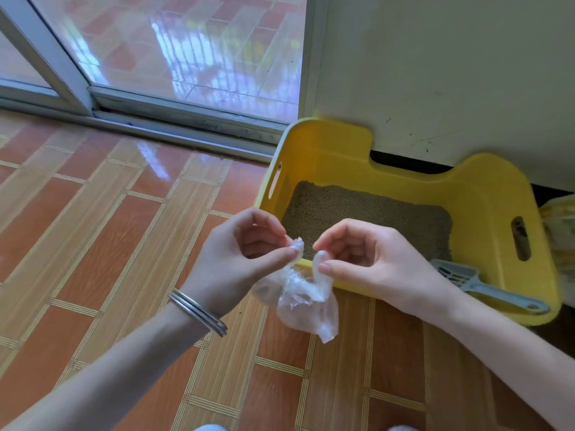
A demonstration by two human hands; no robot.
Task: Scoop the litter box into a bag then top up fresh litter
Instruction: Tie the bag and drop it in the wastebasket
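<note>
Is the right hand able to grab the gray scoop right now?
Probably not yet. The right hand is busy pinching the clear plastic bag together with the left hand. The scoop lies uncovered on the yellow litter box rim beside that wrist, so freeing the hand should suffice.

The near rim of the litter box (pixel 466 188) is being covered at lower centre by the right hand (pixel 370 256) and the crumpled bag (pixel 298 293). A yellowish packet (pixel 560 231) is being cut off by the right edge. Pale blue shapes (pixel 208 427) are being clipped by the bottom edge, unidentifiable.
</note>
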